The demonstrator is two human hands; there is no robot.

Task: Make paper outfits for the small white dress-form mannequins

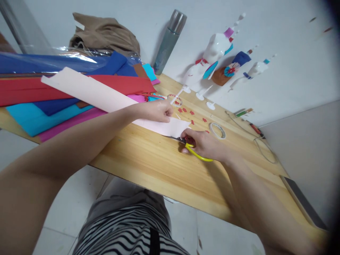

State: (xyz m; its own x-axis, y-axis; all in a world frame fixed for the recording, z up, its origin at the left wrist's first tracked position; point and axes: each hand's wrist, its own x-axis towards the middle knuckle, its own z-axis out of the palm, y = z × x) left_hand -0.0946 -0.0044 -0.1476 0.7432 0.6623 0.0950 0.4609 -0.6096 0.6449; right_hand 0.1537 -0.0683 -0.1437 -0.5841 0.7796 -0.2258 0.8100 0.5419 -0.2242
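A long pale pink sheet slants across the wooden table, its far left end resting over the coloured sheets. My left hand, fingers curled, grips the sheet near its right end. My right hand is closed round scissors with yellow handles. Their dark blades lie at the lower edge of the pink sheet, close to its right corner; how far apart the blades are I cannot tell. Small red flower-shaped cutouts are scattered just beyond my hands. Next to them lies a roll of white tape.
Red, blue and turquoise sheets pile up on the left. A grey-green flask stands behind, near a brown cloth. White mannequin busts on stands line the wall. A dark flat device lies at the right edge.
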